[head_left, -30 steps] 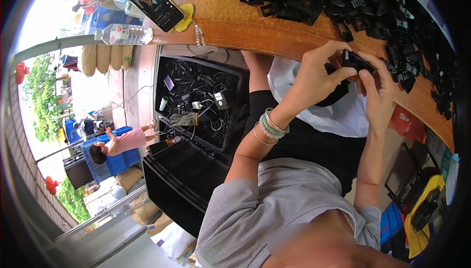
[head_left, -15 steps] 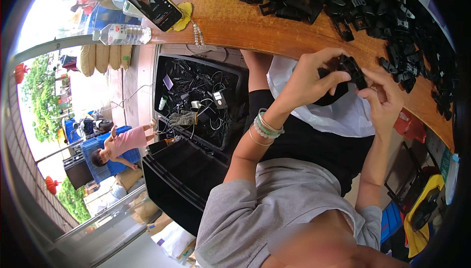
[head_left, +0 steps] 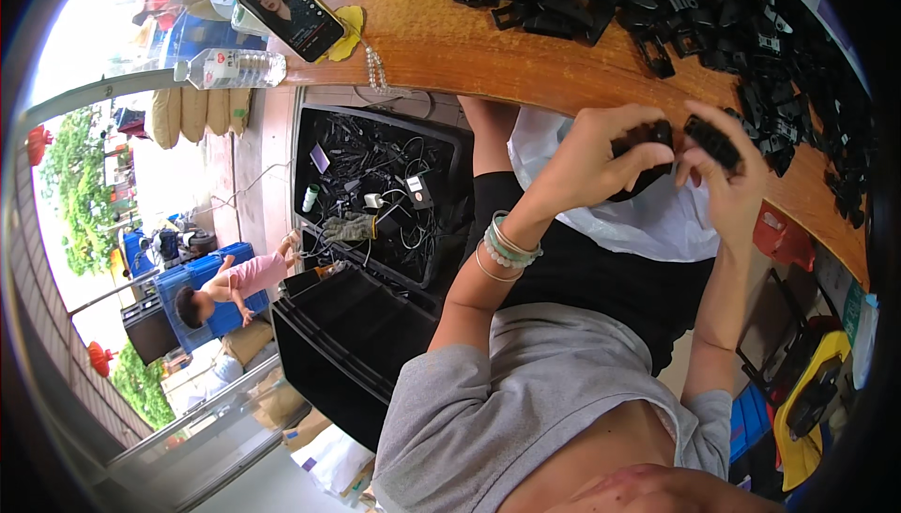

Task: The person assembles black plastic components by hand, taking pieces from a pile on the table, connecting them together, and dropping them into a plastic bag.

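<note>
- A small black ridged plastic piece (head_left: 713, 142) is in the right hand (head_left: 734, 184), lying along the inner side of the curled index finger with the thumb just below; how hard the thumb presses I can't tell.
- A second piece, a dark glossy plastic part (head_left: 646, 135), is pinched in the left hand (head_left: 599, 152), thumb across its near side, fingers bent around its far side, so some of it is hidden.
- The two pieces are apart, a narrow gap between them, both held near the table's edge.
- Beneath the hands, a crumpled white plastic sheet (head_left: 657, 227) covers part of the lap.
- Beyond them, a heap of black plastic parts (head_left: 694, 20) spreads over the brown wooden table (head_left: 404, 20).
- Further left on it lie a lit black smartphone (head_left: 293, 11) and a clear plastic bottle (head_left: 230, 69).
- Below stands a black plastic crate (head_left: 462, 184) full of cables.
</note>
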Available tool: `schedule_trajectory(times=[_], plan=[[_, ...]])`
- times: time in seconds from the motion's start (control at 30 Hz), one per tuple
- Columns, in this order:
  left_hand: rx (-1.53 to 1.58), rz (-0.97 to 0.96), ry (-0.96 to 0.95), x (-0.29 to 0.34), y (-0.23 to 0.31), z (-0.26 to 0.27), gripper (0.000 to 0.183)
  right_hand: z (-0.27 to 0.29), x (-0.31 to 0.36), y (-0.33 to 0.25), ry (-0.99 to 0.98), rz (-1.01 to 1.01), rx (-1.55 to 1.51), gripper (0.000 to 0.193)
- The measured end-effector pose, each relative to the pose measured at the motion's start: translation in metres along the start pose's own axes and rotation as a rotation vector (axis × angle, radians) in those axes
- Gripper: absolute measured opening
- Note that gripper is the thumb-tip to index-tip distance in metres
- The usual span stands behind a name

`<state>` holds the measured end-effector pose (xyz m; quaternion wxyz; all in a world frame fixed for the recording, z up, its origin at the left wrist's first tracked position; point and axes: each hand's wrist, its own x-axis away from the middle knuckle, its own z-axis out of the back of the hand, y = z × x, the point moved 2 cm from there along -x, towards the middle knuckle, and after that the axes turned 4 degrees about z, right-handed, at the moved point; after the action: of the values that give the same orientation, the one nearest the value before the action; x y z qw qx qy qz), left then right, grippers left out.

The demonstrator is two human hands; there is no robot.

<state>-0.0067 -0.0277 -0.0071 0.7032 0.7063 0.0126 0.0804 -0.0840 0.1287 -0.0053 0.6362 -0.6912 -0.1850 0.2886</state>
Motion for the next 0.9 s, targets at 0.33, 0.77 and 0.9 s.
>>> schedule_trajectory(times=[0.33, 0.77, 0.9], plan=[[0.137, -0.044, 0.077, -0.004, -0.003, -0.005, 0.029, 0.003, -0.009, 0.001, 0.24, 0.331, 0.185, 0.041], [0.259, 0.075, 0.064, 0.002, -0.02, -0.012, 0.025, -0.001, 0.001, 0.01, 0.261, -0.169, -0.065, 0.039], [0.289, 0.088, 0.046, 0.003, -0.024, -0.014, 0.023, 0.01, 0.007, 0.024, 0.221, -0.11, -0.203, 0.042]])
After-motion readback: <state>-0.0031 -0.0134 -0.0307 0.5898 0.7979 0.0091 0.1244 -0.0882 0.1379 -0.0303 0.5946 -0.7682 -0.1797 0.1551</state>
